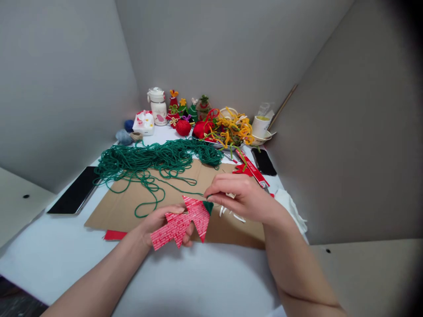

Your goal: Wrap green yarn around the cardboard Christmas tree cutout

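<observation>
A flat tree-shaped cutout (178,225) with a red and white pattern is held in my left hand (161,220), tilted with its tip to the upper right. Green yarn is wound round that tip (208,207). Right beside it, my right hand (236,193) pinches the green yarn between thumb and fingertips. From there one strand runs left over the cardboard to a big loose heap of green yarn (142,156). Part of my left hand's fingers is behind the cutout.
Brown cardboard (109,211) lies under my hands on the white table. A tablet (72,191) lies left and a phone (263,161) right. Along the back stand a white bottle (158,108), small yarn-wrapped figures, a red yarn ball (183,127) and a yellow yarn tangle (236,127).
</observation>
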`<state>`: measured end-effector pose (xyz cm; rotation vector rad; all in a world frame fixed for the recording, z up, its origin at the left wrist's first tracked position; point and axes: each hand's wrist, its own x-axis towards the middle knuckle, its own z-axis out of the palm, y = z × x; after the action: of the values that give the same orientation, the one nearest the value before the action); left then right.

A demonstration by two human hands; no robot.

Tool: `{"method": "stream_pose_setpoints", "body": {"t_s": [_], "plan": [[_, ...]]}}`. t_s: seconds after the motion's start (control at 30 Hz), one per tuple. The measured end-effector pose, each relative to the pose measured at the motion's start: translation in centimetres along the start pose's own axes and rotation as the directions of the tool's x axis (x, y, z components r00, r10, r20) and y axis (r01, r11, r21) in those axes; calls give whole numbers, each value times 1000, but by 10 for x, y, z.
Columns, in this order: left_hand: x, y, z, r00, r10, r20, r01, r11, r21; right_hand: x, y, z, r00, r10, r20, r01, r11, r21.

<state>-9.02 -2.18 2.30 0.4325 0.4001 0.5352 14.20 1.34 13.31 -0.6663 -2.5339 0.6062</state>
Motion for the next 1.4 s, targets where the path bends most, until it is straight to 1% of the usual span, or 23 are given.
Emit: {"method": "stream_pose_setpoints", "body": {"t_s": [0.1, 0.17, 0.33, 0.5, 0.7, 0.87, 1.0, 1.17, 1.3, 1.4], "plan": [[2, -2, -1, 998, -66, 20, 66, 998, -11, 4, 1, 7, 1000, -24, 20, 24, 999, 25], [3, -4, -1, 995, -97, 33, 97, 995, -15, 7, 2, 12, 999, -14, 32, 13, 999, 38], [3, -5, 2, 990, -109, 86, 110, 994, -10, 9, 12, 19, 997, 51, 49, -53, 998, 42], [1, -3, 8, 989, -53, 137, 48, 998, 40, 11, 19, 21, 987, 133, 88, -140, 987, 78], [-3, 1, 7, 991, -9, 137, -4, 996, 93, 13, 24, 26, 956, 211, 205, -241, 961, 133], [-5, 3, 0, 991, 81, 107, -90, 992, 91, 13, 31, 30, 935, 227, 273, -285, 938, 196], [-6, 6, 2, 983, 156, 100, -163, 984, 68, 12, 34, 33, 924, 203, 324, -291, 923, 253], [-8, 8, 9, 979, 186, 89, -193, 978, 83, 13, 36, 36, 904, 189, 383, -298, 921, 250], [-7, 4, 5, 978, 188, 88, -195, 977, 81, 16, 34, 38, 916, 146, 374, -246, 940, 235], [-6, 1, 1, 975, 204, 87, -210, 976, 64, 16, 33, 37, 914, 140, 380, -239, 944, 227]]}}
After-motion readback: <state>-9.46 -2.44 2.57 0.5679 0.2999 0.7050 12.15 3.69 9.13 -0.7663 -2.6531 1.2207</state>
